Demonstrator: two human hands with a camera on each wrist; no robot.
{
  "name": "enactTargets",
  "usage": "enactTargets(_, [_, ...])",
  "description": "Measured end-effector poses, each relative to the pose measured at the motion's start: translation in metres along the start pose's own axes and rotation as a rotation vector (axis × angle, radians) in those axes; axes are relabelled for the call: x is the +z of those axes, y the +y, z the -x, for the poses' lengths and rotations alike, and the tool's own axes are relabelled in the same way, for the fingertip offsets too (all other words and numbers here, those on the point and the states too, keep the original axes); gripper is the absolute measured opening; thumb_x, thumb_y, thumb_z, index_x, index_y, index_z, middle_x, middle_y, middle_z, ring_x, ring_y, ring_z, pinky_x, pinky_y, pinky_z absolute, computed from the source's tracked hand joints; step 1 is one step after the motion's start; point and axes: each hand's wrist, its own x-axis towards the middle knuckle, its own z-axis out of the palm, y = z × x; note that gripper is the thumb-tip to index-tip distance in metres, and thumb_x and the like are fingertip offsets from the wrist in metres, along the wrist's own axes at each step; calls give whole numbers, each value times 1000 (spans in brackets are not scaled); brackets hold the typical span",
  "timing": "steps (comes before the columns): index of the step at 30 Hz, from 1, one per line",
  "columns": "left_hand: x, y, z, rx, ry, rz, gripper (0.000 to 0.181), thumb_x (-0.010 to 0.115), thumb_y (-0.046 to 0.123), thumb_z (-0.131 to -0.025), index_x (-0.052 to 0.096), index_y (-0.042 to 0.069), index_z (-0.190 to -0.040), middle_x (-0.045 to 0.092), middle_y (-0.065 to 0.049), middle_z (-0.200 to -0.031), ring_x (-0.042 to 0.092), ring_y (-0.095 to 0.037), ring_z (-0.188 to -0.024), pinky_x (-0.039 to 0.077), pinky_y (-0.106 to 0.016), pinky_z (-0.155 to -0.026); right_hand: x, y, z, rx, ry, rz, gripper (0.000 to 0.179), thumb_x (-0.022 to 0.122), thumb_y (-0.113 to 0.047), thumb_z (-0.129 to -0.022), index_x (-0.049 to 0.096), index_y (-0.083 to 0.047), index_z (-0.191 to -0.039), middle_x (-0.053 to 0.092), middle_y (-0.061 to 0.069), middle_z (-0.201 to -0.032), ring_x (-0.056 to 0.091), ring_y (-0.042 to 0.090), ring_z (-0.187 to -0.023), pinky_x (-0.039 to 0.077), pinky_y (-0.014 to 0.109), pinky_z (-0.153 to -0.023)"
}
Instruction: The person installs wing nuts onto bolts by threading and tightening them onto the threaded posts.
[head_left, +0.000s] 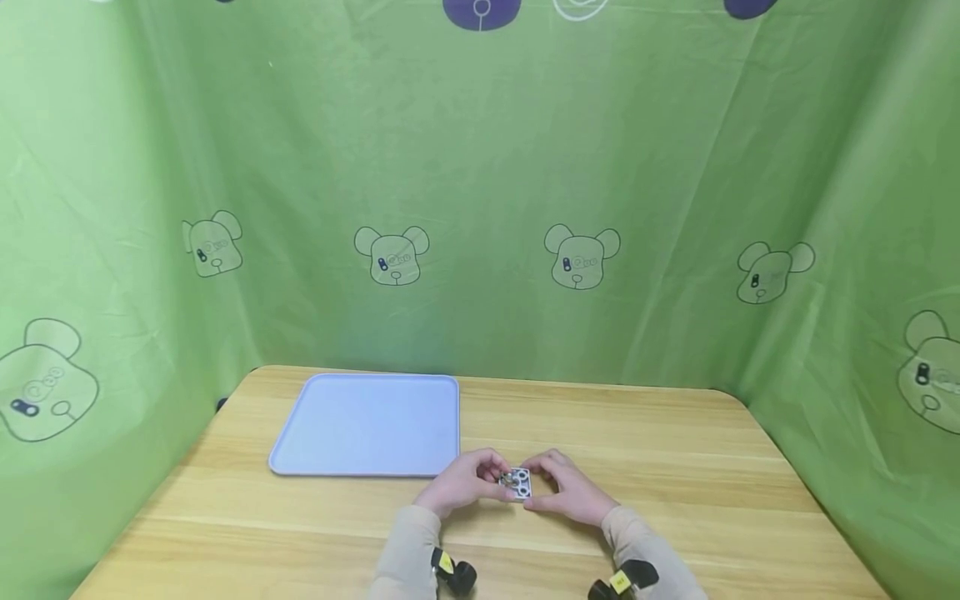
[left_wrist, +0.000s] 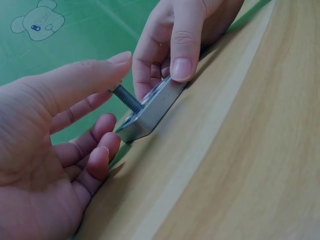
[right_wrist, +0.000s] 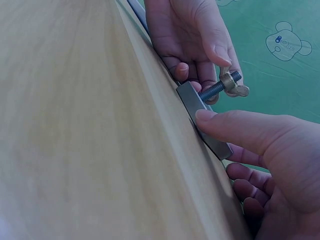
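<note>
A small flat metal block (head_left: pixel 525 485) sits on the wooden table between both hands. From its top face a threaded bolt (right_wrist: pixel 212 91) stands out, carrying a brass-coloured wing nut (right_wrist: pixel 230 82) near its end. My left hand (head_left: pixel 463 485) pinches the wing nut between thumb and fingers; in the left wrist view the thumb mostly hides the nut. My right hand (head_left: pixel 573 495) grips the block from the right side, thumb on its near edge and fingers at the far side. Round holes show in the block's face in the head view.
A light blue tray (head_left: pixel 367 425) lies on the table (head_left: pixel 645 442), left of and beyond the hands. Green curtains (head_left: pixel 480 167) with bear-head prints enclose the table's back and sides.
</note>
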Motion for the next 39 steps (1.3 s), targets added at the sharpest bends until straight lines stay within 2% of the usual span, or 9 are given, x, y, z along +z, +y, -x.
enactTargets(10, [0,1,-1,3,32,-58,22,77,16,-80,69,9,-99,59,3,-86,52,-13,-83,40,-29,-79,-1,-1,-1,4,-3,2,51,75,-45,-80,61,-18,-121,54,-4,-115,49,15,-106,44,31,-95])
enactTargets(26, [-1,-2,-1,8,-1,-71,17,72,18,-85,72,12,-101,66,1,-92,56,-11,-86,42,-32,-83,-2,-4,0,31,-7,7,51,75,-44,-79,61,-18,-120,54,-3,-114,50,17,-108,44,36,-96])
enactTargets(30, [-2,-3,-1,-4,1,-53,23,73,18,-85,70,13,-107,64,1,-92,55,-13,-85,44,-29,-76,-1,-3,0,32,-9,0,51,75,-44,-79,61,-17,-120,54,-3,-114,49,17,-107,44,34,-95])
enactTargets(34, [-3,-3,0,-7,24,-1,37,76,15,-81,63,8,-115,62,-7,-97,53,-14,-83,44,-25,-71,-1,-3,0,33,-13,-2,51,75,-44,-80,61,-17,-121,53,-3,-115,49,16,-106,43,32,-95])
enactTargets(39, [-4,-5,0,-2,48,50,38,78,8,-76,56,0,-105,59,-6,-91,52,-13,-80,44,-23,-73,-1,-2,0,33,-11,-1,51,75,-45,-80,61,-18,-121,53,-3,-115,49,15,-106,43,32,-94])
